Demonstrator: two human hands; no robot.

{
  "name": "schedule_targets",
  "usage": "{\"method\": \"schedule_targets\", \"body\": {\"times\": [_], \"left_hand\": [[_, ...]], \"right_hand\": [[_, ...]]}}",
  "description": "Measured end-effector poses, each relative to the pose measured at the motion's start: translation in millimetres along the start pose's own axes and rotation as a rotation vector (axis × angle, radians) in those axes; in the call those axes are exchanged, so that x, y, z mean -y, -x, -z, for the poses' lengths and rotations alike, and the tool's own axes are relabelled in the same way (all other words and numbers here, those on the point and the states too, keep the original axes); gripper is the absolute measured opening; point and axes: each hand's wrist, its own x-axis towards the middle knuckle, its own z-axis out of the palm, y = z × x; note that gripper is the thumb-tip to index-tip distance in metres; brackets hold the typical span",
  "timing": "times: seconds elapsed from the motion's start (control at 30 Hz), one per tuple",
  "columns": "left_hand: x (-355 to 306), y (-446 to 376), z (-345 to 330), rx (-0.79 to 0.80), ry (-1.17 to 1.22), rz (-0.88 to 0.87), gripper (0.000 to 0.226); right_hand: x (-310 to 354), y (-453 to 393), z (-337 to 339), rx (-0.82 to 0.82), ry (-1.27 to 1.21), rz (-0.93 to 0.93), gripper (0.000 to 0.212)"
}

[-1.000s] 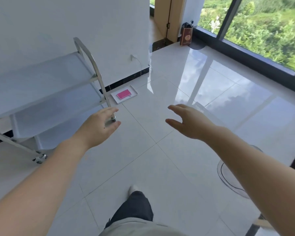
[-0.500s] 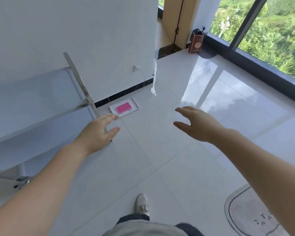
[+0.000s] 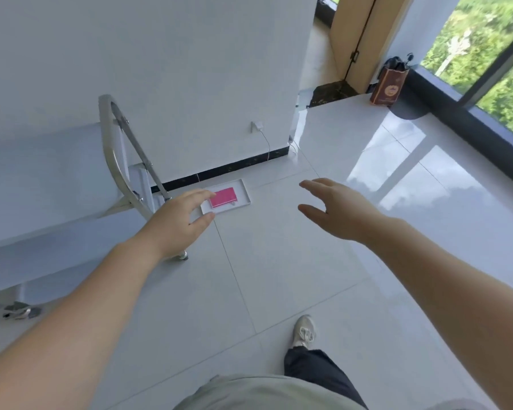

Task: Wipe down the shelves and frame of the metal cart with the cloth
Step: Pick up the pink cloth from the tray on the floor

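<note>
While both bare arms reach forward over the pale tiled floor (image 3: 279, 261), the metal cart (image 3: 57, 202) stands at the left, close to the white wall (image 3: 160, 69). Its frame is shiny steel tubing, with a curved handle (image 3: 113, 143) rising at the near end and a slanted brace bolted beside it. Its shelves are flat, pale and bare, stacked one under another, and a small caster (image 3: 18, 310) shows at the lower left.

A pink folded cloth (image 3: 223, 197) lies in a shallow white tray (image 3: 245, 196) on the floor, just beside the cart's end and near the black baseboard. The left hand (image 3: 178, 223) hovers in front of the tray with fingers spread and thumb apart, holding nothing; from this angle its fingertips overlap the cloth's left edge, and whether they touch it cannot be told. The right hand (image 3: 335, 210) hangs well to the right, also spread wide and empty.

A brown paper bag (image 3: 388, 85) stands by the window (image 3: 492, 54) at the far right; it bears a round emblem, but the print is too small to read. A light sneaker (image 3: 304, 332) and dark trouser leg show below.
</note>
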Motion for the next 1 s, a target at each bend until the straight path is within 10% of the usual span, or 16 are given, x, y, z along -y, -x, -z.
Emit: {"method": "schedule_targets", "body": {"times": [0.33, 1.0], "left_hand": [[-20, -90, -28, -0.082, 0.037, 0.196, 0.042], [119, -312, 49, -0.103, 0.069, 0.293, 0.042]], "right_hand": [[-84, -137, 48, 0.148, 0.035, 0.178, 0.051], [-42, -447, 35, 0.295, 0.121, 0.323, 0.045]]}}
